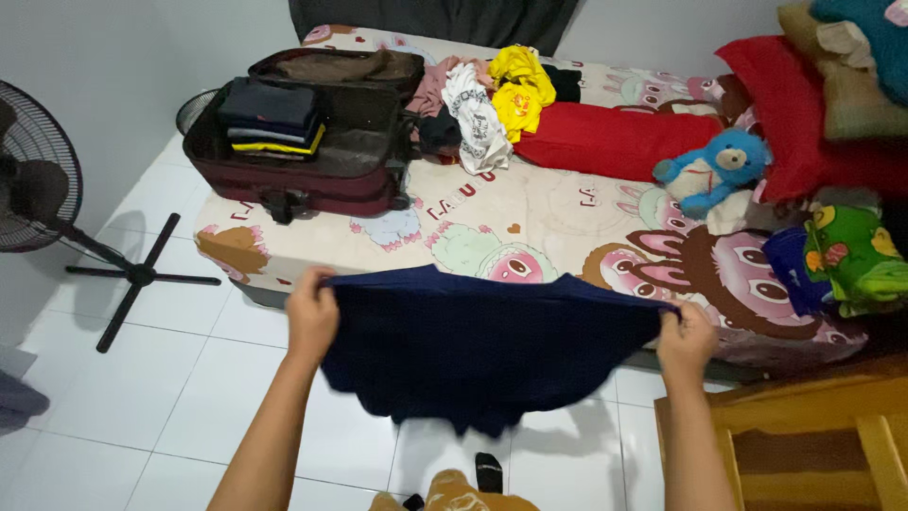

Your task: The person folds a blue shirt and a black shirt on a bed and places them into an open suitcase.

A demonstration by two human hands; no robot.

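A dark navy garment is stretched out in the air between both my hands, above the white tiled floor and just in front of the mattress edge. My left hand pinches its left upper corner. My right hand grips its right upper corner. The cloth hangs down and sags in the middle. On the mattress with a cartoon-print sheet lies an open maroon suitcase holding a stack of folded clothes.
A heap of loose clothes, yellow, white and pink, lies beside the suitcase. A red bolster, blue teddy bear, red pillow and colourful cloths sit right. A standing fan is left; wooden furniture bottom right.
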